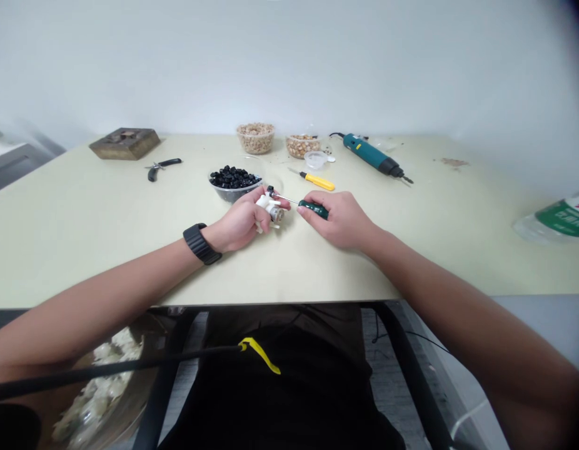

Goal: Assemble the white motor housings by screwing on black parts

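My left hand, with a black watch band on its wrist, is closed around a small white plastic part that has a metal cylinder and a small black piece on it. My right hand grips the dark green handle of a screwdriver. The screwdriver's thin shaft points left, and its tip is at the black piece near my left fingers. Whether the tip touches it I cannot tell. Just behind my left hand stands a clear bowl of black stones.
Farther back are two tubs of pale pebbles, a small clear cup, a yellow-handled knife and a teal rotary tool. Pliers and a wooden block lie left. A bottle lies right.
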The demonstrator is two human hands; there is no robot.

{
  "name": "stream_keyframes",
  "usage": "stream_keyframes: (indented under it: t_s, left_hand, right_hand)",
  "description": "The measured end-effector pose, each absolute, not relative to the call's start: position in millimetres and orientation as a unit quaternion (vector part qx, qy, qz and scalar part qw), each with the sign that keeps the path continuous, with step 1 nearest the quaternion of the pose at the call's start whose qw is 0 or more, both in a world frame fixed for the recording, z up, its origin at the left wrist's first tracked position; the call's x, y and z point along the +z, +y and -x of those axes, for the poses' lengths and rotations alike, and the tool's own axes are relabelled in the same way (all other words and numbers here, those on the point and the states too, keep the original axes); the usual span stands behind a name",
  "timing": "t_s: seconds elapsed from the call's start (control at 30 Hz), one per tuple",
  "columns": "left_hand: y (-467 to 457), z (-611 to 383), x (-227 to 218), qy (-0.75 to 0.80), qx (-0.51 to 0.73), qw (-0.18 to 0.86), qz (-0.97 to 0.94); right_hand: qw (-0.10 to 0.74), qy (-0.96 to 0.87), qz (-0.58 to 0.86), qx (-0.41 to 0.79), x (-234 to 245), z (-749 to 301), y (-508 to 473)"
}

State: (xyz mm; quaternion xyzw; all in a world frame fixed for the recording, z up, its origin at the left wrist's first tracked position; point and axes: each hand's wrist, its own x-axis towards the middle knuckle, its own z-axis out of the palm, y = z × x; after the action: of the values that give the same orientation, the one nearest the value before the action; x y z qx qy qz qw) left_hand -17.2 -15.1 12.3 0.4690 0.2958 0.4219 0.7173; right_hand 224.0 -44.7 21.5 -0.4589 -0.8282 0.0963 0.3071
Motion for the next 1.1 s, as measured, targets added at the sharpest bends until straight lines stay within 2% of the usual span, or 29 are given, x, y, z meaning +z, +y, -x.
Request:
stream_keyframes:
  t_s: [0.17,0.43,0.83,1.1]
  left_hand:
    - [-15,17,14,0.301,0.424,0.714,-0.469]
    - [-19,16,16,0.316,0.424,0.714,-0.460]
    - [-17,18,14,0.294,0.423,0.717,-0.470]
    - [-16,19,14,0.288,0.414,0.728,-0.465]
  right_hand:
    - [0.297,-0.833,0.459,0.083,21,-224,-46]
    - [0.223,-0.849,0.479,-0.008,25,-218,-57]
    - [0.237,-0.846,0.478,0.001,25,-221,-54]
    - [0.221,-0.853,0.470,-0.057,24,-221,-56]
